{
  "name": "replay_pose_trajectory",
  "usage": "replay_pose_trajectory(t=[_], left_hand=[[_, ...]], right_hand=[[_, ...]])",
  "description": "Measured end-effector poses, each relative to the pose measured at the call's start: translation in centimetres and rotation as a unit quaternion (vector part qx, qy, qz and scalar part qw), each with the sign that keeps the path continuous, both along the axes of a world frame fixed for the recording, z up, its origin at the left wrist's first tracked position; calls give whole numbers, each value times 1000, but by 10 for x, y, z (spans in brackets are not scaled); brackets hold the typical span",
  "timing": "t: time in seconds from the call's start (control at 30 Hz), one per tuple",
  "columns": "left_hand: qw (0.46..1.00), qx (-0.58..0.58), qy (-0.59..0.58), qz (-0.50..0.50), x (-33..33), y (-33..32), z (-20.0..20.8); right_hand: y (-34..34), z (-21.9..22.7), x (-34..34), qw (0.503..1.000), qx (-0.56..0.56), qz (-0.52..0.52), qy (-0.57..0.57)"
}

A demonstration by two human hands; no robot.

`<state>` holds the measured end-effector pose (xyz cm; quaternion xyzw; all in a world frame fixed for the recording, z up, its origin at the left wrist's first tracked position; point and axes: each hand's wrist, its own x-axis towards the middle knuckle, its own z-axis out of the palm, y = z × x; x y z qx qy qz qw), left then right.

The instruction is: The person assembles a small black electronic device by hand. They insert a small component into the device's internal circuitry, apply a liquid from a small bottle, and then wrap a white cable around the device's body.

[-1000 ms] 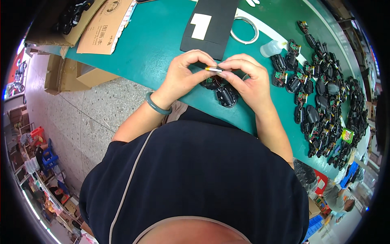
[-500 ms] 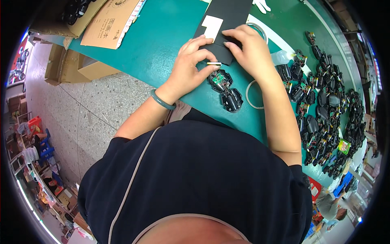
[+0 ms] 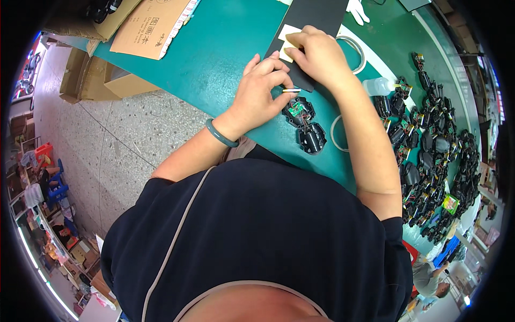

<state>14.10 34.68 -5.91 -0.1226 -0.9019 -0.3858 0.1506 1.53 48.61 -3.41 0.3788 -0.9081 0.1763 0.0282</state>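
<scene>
A thin pale stick-like part (image 3: 291, 90) is pinched in the left hand (image 3: 258, 95) above two opened black plastic housings (image 3: 306, 124) on the green table (image 3: 214, 53); one black sheet (image 3: 311, 32) is pressed flat by the right hand (image 3: 316, 53).

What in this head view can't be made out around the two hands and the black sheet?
- Right hand: its fingertips press on the black sheet; what they pinch on the pale patch is hidden by the hand itself.
- Left hand: holds a thin stick, too small to identify.
- Open black case: the green board's details are too small.
- Pile of black parts: blurred and bent by the rim.
</scene>
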Motion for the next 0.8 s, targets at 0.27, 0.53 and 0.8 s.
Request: replay_pose_trajectory(t=[0.27, 0.53, 0.8], left_hand=[[998, 55, 14, 41, 2, 2, -1], [996, 81, 9, 47, 1, 1, 0], [997, 36, 45, 51, -2, 0, -5]], right_hand=[[-19, -9, -1, 984, -84, -92, -126], [-10, -20, 6, 919, -321, -46, -224], [-3, -11, 8, 970, -196, -99, -107]])
